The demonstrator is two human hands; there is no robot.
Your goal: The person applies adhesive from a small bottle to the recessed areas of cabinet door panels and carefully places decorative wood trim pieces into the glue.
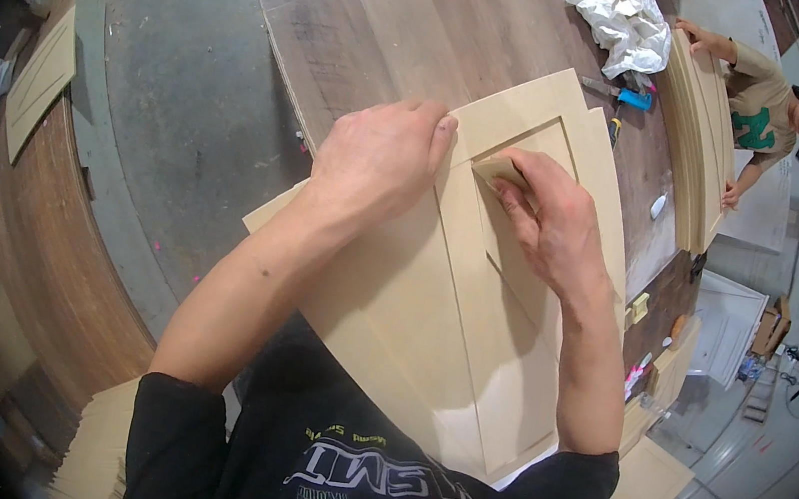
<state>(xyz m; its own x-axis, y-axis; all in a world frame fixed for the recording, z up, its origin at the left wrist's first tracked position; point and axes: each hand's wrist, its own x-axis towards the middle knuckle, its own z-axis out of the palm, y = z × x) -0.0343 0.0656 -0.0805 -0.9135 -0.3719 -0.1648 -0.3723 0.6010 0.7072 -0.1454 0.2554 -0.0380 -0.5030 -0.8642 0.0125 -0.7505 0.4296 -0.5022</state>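
Sanding pale door panel (472,310), both hands.

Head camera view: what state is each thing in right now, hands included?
Cabinet door panel: lying flat on the wooden table, unpainted.
Left hand: pressed flat on the panel's frame.
Right hand: gripping a small sanding pad against the recessed edge.
White rag: crumpled.

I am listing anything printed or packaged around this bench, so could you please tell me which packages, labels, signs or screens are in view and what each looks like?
No screens or signs show.
Brown cardboard box: on the floor at far right, small, open-topped.
White crumpled plastic wrapping: on the dark wooden table's far end, bunched and glossy.
Pale wooden cabinet door panel: under both hands, with no label visible.
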